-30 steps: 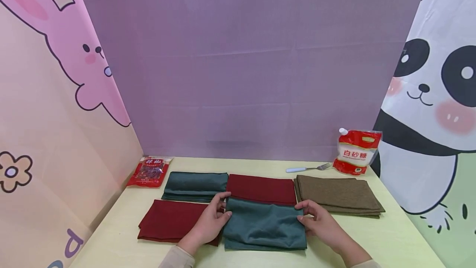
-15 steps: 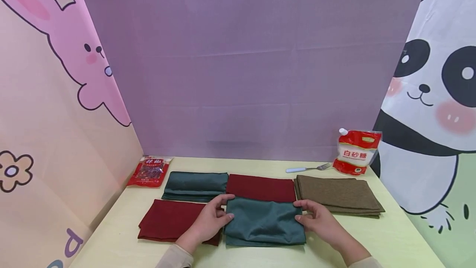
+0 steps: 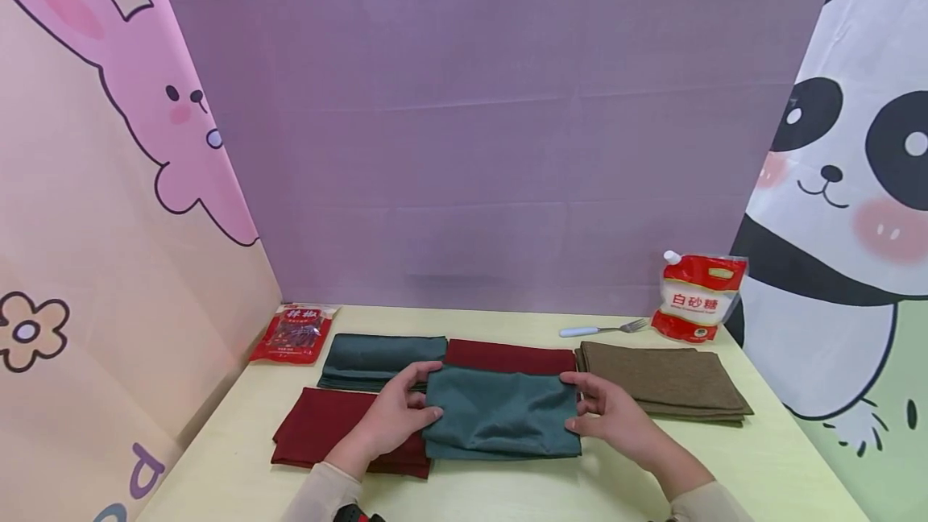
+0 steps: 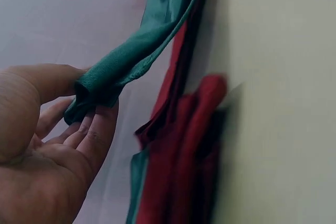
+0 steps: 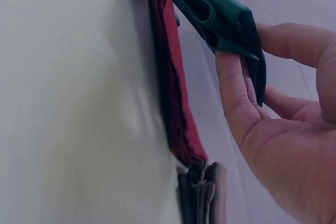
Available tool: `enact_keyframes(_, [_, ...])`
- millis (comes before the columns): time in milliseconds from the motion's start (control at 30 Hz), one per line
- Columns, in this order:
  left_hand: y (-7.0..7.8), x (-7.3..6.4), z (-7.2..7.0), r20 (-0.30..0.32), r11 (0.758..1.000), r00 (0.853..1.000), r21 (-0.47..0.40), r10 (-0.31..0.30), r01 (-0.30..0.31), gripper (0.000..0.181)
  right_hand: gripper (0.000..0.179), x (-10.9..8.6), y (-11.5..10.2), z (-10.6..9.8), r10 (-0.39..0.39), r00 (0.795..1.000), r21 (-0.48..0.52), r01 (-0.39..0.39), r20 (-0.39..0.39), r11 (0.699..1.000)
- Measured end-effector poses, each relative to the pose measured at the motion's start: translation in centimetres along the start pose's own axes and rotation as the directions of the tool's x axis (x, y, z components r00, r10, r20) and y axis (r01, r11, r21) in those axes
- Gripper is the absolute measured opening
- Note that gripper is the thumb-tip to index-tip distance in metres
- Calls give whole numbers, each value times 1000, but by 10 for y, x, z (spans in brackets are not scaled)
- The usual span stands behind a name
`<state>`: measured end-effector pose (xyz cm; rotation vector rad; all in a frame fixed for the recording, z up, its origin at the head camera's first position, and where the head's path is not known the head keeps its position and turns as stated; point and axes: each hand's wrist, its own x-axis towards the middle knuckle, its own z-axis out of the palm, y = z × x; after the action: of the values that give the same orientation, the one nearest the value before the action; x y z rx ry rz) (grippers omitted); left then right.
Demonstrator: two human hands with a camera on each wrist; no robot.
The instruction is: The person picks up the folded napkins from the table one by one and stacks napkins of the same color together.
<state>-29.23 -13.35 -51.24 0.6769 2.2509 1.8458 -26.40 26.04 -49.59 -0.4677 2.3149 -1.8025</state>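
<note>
A folded dark green cloth [image 3: 503,413] hangs between both hands, lifted off the table in the wrist views. My left hand [image 3: 391,417] pinches its left edge between thumb and fingers; my right hand [image 3: 609,413] pinches the right edge in the same way. Just behind it lies a folded dark red cloth [image 3: 507,355], partly covered by the green one in the head view. Another folded red cloth [image 3: 326,425] lies under the left forearm. In the right wrist view the green cloth [image 5: 220,14] shows several folded layers at its end.
At the back left lies a second folded green cloth [image 3: 384,357], with a red packet [image 3: 296,334] beside it. Folded brown cloths [image 3: 667,377] lie on the right. A fork [image 3: 602,329] and a red-and-white spouted pouch [image 3: 698,296] are at the back of the pale table [image 3: 768,474].
Both hands have raised the green cloth and carried it slightly back and left, so it covers more of the red cloth behind. The other things have stayed put.
</note>
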Motion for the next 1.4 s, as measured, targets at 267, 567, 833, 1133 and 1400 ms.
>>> enact_keyframes(267, [13, 0, -23, -34, 998, 999, 68, 8, -6, 68, 75, 13, -10, 6, -34, 999, -22, 35, 19, 999])
enact_keyframes(567, [20, -3, -41, -140, 994, 990, 105, 10, 5, 55, 75, 32, -23, 15, -40, 999, 12, 39, 23, 999])
enact_keyframes(833, [21, -4, -57, -230, 992, 973, 123, 12, 16, 54, 76, 51, -29, 29, -61, 998, 56, 59, 29, 997])
enact_keyframes(1133, [19, -6, -76, -226, 988, 974, 152, -1, 36, 63, 82, 70, -31, 45, -58, 996, 101, 51, 63, 994])
enact_keyframes(1400, [14, -7, -89, -242, 985, 970, 165, -4, 45, 62, 83, 85, -33, 58, -43, 995, 107, 33, 88, 994])
